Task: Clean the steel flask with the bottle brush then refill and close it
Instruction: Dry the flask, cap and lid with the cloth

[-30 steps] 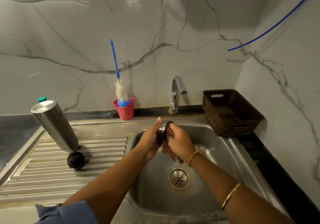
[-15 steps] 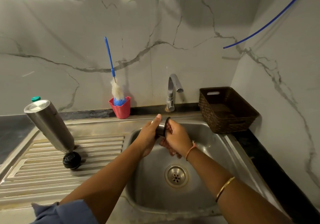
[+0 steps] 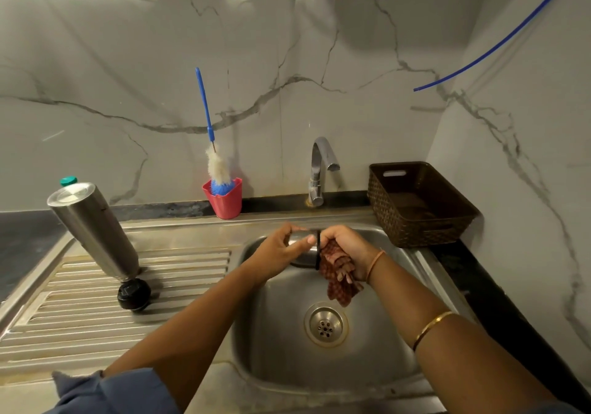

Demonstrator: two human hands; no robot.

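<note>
The steel flask [image 3: 92,231] stands upside down and tilted on the drainboard [image 3: 80,324], its mouth end by a black stopper [image 3: 133,293]. Over the sink [image 3: 278,349], my left hand [image 3: 278,255] grips a small steel cap with a black rim [image 3: 302,253]. My right hand [image 3: 347,245] presses a red checked cloth [image 3: 339,281] against the cap's open end and holds it bunched. The bottle brush [image 3: 217,167], with a blue handle and white bristles, stands in a red cup [image 3: 225,204] by the wall.
A chrome tap [image 3: 319,170] rises behind the sink, with no water seen running. A brown woven basket [image 3: 419,204] sits on the right counter. A green-capped bottle [image 3: 68,180] peeks from behind the flask. The drain [image 3: 326,325] lies below my hands.
My hands stay together over the sink on the cap. The red cloth now hangs further out below my right hand. The flask and brush have not moved.
</note>
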